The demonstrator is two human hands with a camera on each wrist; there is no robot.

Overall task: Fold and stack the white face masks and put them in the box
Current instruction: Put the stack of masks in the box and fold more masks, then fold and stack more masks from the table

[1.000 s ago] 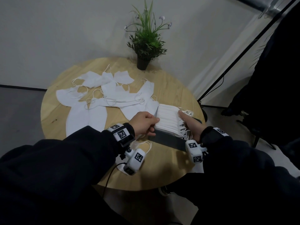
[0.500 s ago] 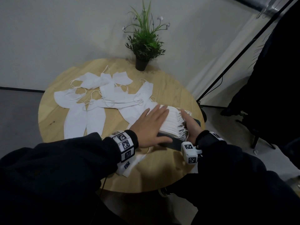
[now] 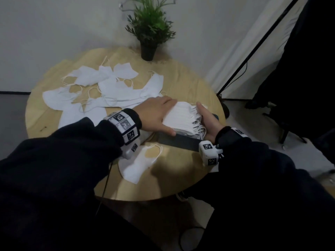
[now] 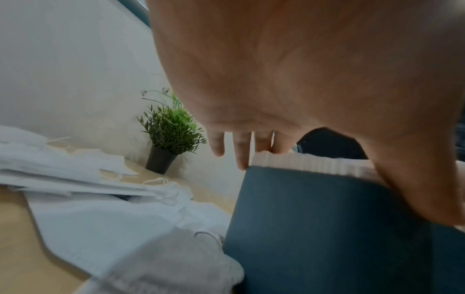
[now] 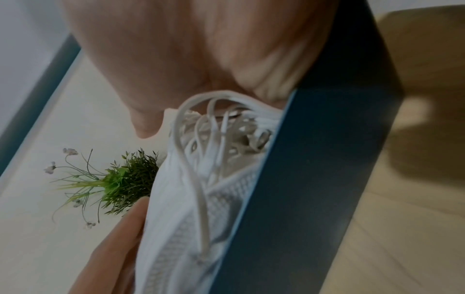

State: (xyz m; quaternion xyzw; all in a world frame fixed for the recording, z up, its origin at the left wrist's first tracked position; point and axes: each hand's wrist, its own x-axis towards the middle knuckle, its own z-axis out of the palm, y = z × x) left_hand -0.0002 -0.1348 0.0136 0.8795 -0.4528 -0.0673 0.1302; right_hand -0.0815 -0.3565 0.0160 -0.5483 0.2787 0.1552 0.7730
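Note:
A stack of folded white masks (image 3: 183, 115) stands in a dark blue box (image 3: 179, 142) on the right side of the round wooden table (image 3: 181, 171). My left hand (image 3: 155, 115) lies over the stack's left end, with the thumb along the box's near rim. The left wrist view shows its fingers (image 4: 241, 147) reaching straight down onto the stack (image 4: 314, 163) above the box wall (image 4: 327, 218). My right hand (image 3: 208, 118) presses against the stack's right end. There the ear loops (image 5: 208, 139) bunch inside the box (image 5: 314, 179), and the thumb (image 5: 113, 238) lies along the masks.
Several loose unfolded masks (image 3: 117, 87) are spread over the table's left and back. One more mask (image 3: 137, 165) lies near the front, under my left wrist. A potted plant (image 3: 148, 33) stands at the far edge. A black stand pole (image 3: 253, 51) slants beside the table on the right.
My left hand went from lying flat on top of the stack to its left end, thumb now at the box's near rim. The right hand has stayed at the right end.

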